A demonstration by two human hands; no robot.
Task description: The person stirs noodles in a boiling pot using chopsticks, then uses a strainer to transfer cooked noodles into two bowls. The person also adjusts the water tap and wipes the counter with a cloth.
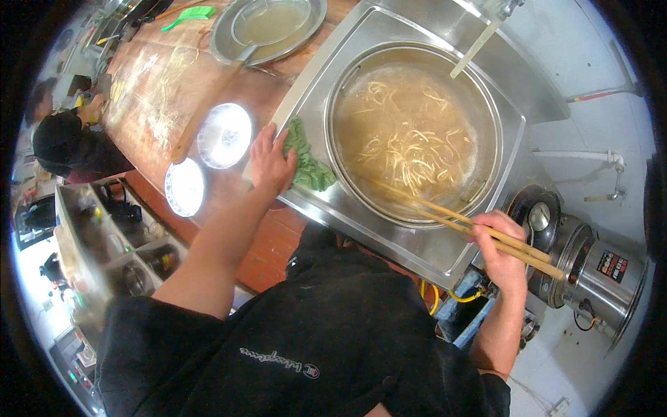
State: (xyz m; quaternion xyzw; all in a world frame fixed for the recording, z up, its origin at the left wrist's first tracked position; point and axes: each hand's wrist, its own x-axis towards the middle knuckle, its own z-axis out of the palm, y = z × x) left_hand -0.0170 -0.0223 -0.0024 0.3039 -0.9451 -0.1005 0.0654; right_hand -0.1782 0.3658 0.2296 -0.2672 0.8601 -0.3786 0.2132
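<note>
My right hand is closed on a pair of long wooden chopsticks. Their tips dip into cloudy broth near the left wall of a large round steel pot. Pale noodles float in the broth, many of them bunched toward the front. Left of the pot, my left hand rests with fingers spread at the edge of the steel cooker top, its fingers by a crumpled green cloth. It seems to hold nothing. Two white bowls with blue patterns, one behind the other, stand left of that hand.
A wooden-handled strainer lies across a metal basin on the floured wooden table. A green brush lies behind. Over the pot's back right rim hangs a tap spout. Another person is at the table's far left.
</note>
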